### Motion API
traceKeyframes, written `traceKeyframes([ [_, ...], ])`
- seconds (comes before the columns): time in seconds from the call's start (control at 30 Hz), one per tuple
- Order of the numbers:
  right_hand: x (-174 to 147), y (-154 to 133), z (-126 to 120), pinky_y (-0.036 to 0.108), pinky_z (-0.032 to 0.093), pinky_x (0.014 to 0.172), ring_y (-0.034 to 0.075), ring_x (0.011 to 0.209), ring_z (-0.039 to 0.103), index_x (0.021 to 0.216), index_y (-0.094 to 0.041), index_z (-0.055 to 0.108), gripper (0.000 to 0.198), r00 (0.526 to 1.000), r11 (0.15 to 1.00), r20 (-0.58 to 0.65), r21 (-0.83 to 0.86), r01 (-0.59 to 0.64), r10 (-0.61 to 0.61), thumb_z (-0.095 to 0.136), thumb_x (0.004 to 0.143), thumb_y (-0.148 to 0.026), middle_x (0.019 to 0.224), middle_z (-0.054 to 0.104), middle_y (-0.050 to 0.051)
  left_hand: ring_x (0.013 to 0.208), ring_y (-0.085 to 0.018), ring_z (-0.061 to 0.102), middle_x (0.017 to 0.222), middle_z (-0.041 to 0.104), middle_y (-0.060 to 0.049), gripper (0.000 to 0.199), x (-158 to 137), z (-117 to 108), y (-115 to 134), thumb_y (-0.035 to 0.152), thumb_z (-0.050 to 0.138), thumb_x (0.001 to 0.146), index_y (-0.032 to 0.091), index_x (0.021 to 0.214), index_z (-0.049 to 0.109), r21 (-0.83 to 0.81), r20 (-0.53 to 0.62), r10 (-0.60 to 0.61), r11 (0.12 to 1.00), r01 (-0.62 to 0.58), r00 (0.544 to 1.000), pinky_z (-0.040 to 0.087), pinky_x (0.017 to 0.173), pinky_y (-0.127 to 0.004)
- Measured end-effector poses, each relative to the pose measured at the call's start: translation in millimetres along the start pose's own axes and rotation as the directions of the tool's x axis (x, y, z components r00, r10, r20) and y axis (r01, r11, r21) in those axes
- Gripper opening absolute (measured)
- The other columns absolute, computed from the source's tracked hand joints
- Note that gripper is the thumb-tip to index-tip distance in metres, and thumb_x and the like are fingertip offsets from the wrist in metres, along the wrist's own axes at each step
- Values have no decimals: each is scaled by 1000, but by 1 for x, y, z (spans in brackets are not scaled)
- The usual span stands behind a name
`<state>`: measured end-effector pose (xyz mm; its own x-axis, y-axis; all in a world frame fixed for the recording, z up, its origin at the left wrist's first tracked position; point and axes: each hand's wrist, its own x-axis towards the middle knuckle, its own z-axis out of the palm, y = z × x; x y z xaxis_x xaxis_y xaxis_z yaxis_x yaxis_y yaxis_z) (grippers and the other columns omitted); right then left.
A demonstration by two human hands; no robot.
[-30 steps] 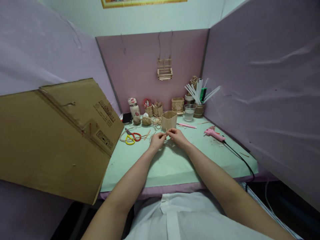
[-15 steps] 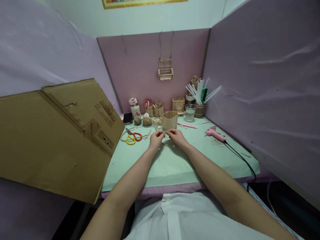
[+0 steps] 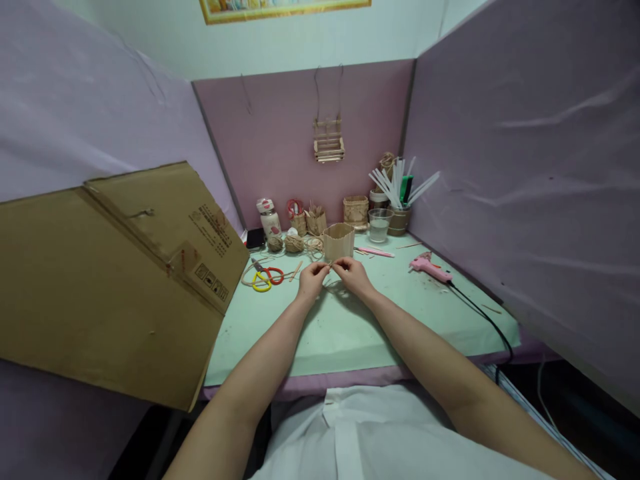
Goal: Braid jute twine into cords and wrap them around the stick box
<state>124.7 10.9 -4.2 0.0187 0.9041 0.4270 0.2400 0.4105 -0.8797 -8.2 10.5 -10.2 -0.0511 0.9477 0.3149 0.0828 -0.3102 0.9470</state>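
Observation:
My left hand (image 3: 313, 280) and my right hand (image 3: 351, 275) meet over the middle of the table. Both pinch a thin piece of twine (image 3: 330, 265) between thumb and fingertips, a small gap apart. A loose loop of it hangs below the right hand. Just behind the fingers stands a cup made of wooden craft sticks (image 3: 339, 241), its lower front partly covered by them. Left of my left hand lie scissors (image 3: 267, 277) with red and yellow handles, a strand of twine across them, and a single craft stick (image 3: 295, 271).
Twine balls (image 3: 294, 244), a bottle (image 3: 269, 219), stick holders (image 3: 316, 220) and a glass of water (image 3: 379, 228) line the back. A pink glue gun (image 3: 431, 268) with its cord lies right, a pink pen-like tool (image 3: 375, 252) nearer. A large cardboard sheet (image 3: 125, 287) leans at left.
The view has tilted up slightly. Both hands keep their pinch on the twine at nearly the same spot, with only small finger movement.

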Motion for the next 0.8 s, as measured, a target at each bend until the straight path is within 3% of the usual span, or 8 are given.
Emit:
traceKeyframes([
  [0.27, 2, 7, 0, 28, 43, 67, 16, 68, 56, 73, -16, 67, 21, 999, 998, -19, -48, 43, -44, 59, 71, -35, 72, 65, 5, 68, -13, 56, 71, 65, -3, 16, 2, -1, -7, 28, 63, 68, 15, 75, 67, 67, 15, 68, 995, -69, 998, 44, 69, -26],
  [0.57, -1, 9, 3, 27, 43, 65, 15, 66, 54, 69, -17, 65, 13, 990, 985, -41, -109, 131, -136, 57, 72, -27, 69, 62, 3, 67, -12, 56, 67, 64, -1, 9, 1, 3, -5, 23, 65, 64, 15, 67, 67, 41, -27, 17, 999, -15, 1000, 42, 69, -24],
  [0.63, -2, 7, 4, 26, 43, 64, 14, 65, 53, 69, -17, 63, 11, 987, 983, -50, -115, 144, -151, 56, 72, -25, 69, 60, 3, 61, -10, 52, 62, 61, 0, 7, 0, 4, -1, 22, 66, 62, 15, 65, 66, -40, -54, -68, 997, 66, 996, 40, 61, -21],
  [0.7, -4, 5, 6, 26, 42, 63, 13, 65, 52, 68, -17, 61, 10, 983, 978, -55, -118, 169, -177, 55, 73, -23, 69, 59, 2, 54, -7, 46, 58, 58, 1, 7, -1, 4, 4, 20, 65, 62, 14, 63, 62, -211, -37, -230, 953, 218, 972, 33, 50, -18],
  [0.8, -6, 2, 8, 25, 41, 62, 13, 64, 50, 69, -18, 59, 9, 963, 957, -15, -119, 266, -269, 55, 75, -23, 71, 56, 2, 44, -4, 37, 53, 51, 3, 9, 0, -3, 11, 18, 64, 62, 14, 63, 56, -458, 195, -484, 724, 516, 853, 22, 41, -17],
])
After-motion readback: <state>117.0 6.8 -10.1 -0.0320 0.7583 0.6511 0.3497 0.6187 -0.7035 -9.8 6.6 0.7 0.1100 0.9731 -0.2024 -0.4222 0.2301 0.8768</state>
